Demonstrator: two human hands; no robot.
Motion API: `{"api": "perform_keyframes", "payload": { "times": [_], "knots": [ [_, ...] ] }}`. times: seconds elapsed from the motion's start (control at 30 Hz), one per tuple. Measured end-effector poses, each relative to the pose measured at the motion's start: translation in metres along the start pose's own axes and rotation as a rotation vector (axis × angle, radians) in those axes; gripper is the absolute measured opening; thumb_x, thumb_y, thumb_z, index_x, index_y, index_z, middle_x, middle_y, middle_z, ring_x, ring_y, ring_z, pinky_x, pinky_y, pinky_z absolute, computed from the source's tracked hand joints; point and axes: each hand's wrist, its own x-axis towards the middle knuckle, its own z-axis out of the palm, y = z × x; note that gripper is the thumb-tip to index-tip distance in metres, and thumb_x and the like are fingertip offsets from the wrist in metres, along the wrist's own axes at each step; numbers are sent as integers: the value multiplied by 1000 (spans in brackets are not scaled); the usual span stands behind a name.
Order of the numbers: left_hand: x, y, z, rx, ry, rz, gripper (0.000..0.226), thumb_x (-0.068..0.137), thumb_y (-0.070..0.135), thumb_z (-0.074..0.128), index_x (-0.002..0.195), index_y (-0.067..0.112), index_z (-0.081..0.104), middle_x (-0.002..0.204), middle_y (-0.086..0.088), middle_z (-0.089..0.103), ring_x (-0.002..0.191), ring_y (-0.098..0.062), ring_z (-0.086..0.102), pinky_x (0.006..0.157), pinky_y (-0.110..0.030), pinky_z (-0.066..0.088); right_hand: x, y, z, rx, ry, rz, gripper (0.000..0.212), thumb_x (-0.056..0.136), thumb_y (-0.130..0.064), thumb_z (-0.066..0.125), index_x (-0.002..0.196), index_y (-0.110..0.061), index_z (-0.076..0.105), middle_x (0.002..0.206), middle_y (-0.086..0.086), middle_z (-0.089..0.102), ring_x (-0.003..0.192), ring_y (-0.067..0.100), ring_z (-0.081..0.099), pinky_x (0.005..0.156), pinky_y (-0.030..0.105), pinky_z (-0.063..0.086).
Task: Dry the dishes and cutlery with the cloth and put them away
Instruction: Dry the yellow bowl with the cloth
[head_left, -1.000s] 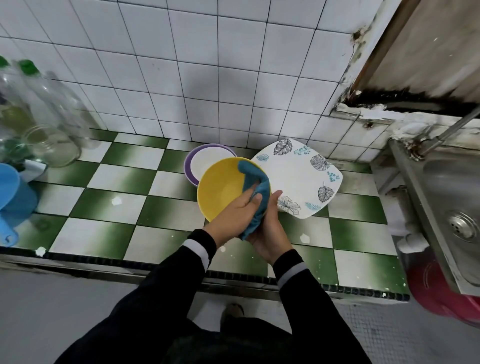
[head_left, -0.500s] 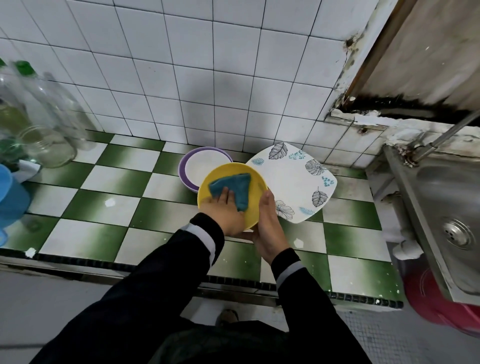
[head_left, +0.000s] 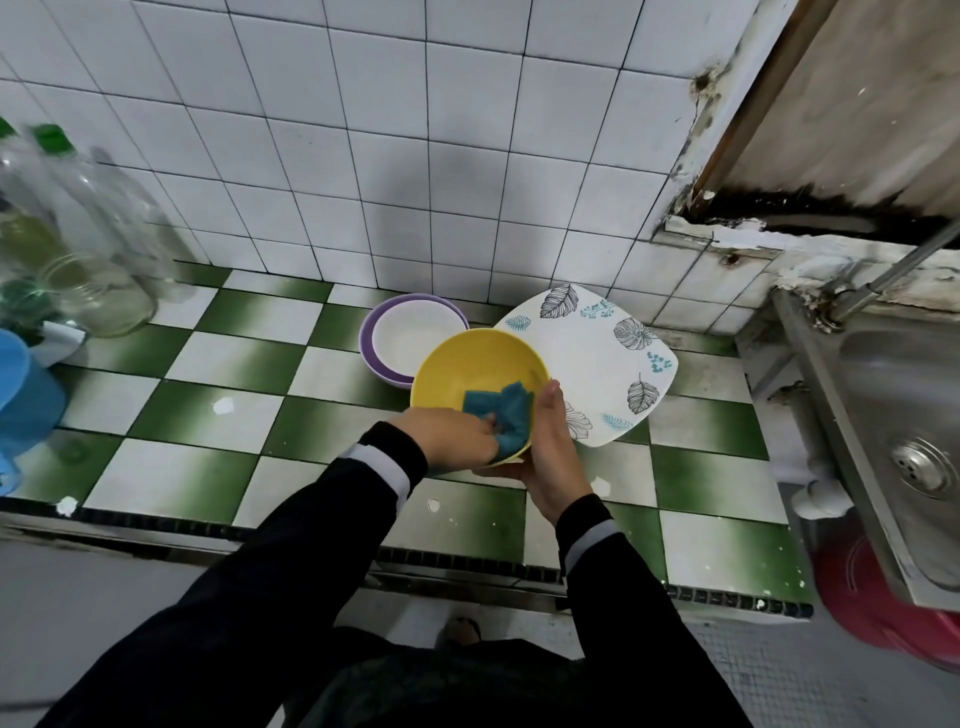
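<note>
A yellow bowl (head_left: 470, 371) is held above the green-and-white tiled counter (head_left: 218, 415), tilted so its inside faces me. My right hand (head_left: 553, 452) grips its right rim and underside, thumb on the rim. My left hand (head_left: 452, 436) presses a crumpled teal cloth (head_left: 501, 415) against the bowl's lower inner wall, fingers curled into the cloth. Behind the bowl stands a purple-rimmed white bowl (head_left: 410, 338). A square white plate with leaf prints (head_left: 587, 358) lies to the right of it.
Clear bottles and a glass jar (head_left: 98, 296) crowd the counter's back left, with a blue plastic jug (head_left: 26, 400) at the left edge. A steel sink (head_left: 904, 415) with a tap pipe sits at the right, a red basin (head_left: 883, 613) below it.
The cloth has slid from the bowl's right rim, across its middle, down to the lower inner wall. The bowl is tipped more open toward me. My right hand keeps its hold.
</note>
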Motion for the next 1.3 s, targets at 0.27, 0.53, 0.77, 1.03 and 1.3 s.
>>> {"api": "perform_keyframes", "payload": {
  "times": [0.27, 0.53, 0.77, 1.03, 1.3],
  "knots": [
    [15, -1, 11, 41, 257, 5, 46, 104, 28, 24, 138, 10, 49, 147, -13, 47, 129, -28, 48, 107, -39, 30, 2, -12, -2, -9, 52, -138, 70, 75, -83, 52, 136, -49, 43, 142, 1, 55, 124, 31, 59, 86, 65, 54],
    [10, 18, 10, -972, 79, 180, 34, 104, 24, 37, 112, 0, 59, 118, -21, 61, 111, -33, 56, 97, -40, 42, 7, -2, -11, 25, -73, -43, 123, 49, -100, 48, 153, -39, 24, 139, 21, 55, 107, 33, 68, 68, 44, 59],
    [15, 28, 7, -1628, 158, 119, 28, 101, 35, 48, 109, 14, 65, 112, -12, 69, 101, -25, 65, 99, -43, 48, -4, -3, 0, -1, -123, -30, 95, 69, -83, 40, 151, -37, 32, 139, 6, 57, 106, 26, 69, 67, 46, 60],
    [15, 6, -12, -2275, 157, 186, 41, 103, 34, 40, 125, 2, 55, 113, -18, 65, 102, -29, 62, 96, -41, 48, -8, 3, -1, -156, -84, -198, 63, 81, -80, 49, 139, -62, 32, 153, -11, 40, 135, 23, 48, 98, 60, 50],
    [13, -11, -4, -2084, 391, 112, 30, 102, 30, 41, 104, 10, 62, 76, -4, 71, 68, -15, 68, 57, -23, 54, -7, 2, -16, 15, -27, -116, 63, 82, -73, 45, 141, -59, 28, 149, -7, 42, 122, 28, 59, 82, 58, 58]
  ]
}}
